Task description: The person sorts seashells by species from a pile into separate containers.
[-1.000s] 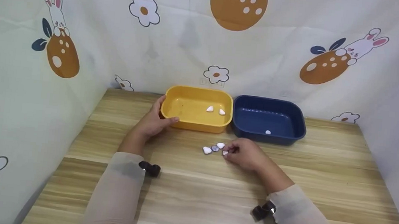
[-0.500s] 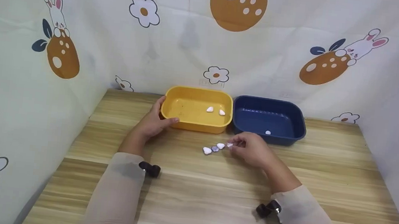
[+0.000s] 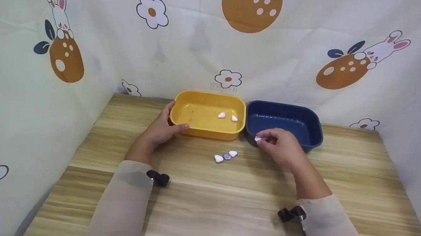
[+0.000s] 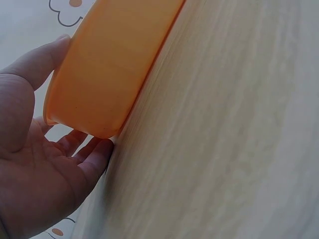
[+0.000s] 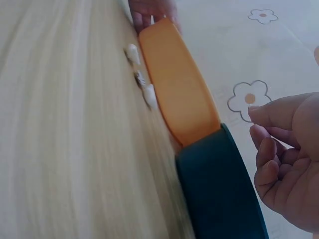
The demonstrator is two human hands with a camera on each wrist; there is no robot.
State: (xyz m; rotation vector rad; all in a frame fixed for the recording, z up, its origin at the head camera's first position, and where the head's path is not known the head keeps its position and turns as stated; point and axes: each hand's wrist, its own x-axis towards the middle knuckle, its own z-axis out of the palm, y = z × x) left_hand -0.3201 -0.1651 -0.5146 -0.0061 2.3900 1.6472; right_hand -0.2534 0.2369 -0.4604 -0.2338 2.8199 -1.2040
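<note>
Small white piece (image 3: 258,139), just right of the centre of the head view, pinched between the thumb and fingertips of the right hand (image 3: 284,149). It appears in line with the front left corner of a dark blue basin (image 3: 293,110); whether it is over the rim or just in front is hard to tell. Part of the blue basin's inside is hidden behind that hand.

Touching the blue basin, nearer the middle of the frame, is a yellow basin (image 3: 210,134) with rounded corners. On its floor, toward the right, lie a white chip (image 3: 221,115) and, slightly apart, a second chip (image 3: 234,118). At the yellow basin's left end, the left hand (image 3: 158,129) grips it, thumb over the front rim and fingers round the side.

Below the basins, on the wood-grain table (image 3: 209,204), three pieces form a short slanting row: a white heart-like piece (image 3: 218,158) at lower left, a greyish-purple piece (image 3: 227,156) between, and a white end piece (image 3: 233,153) at upper right.
</note>
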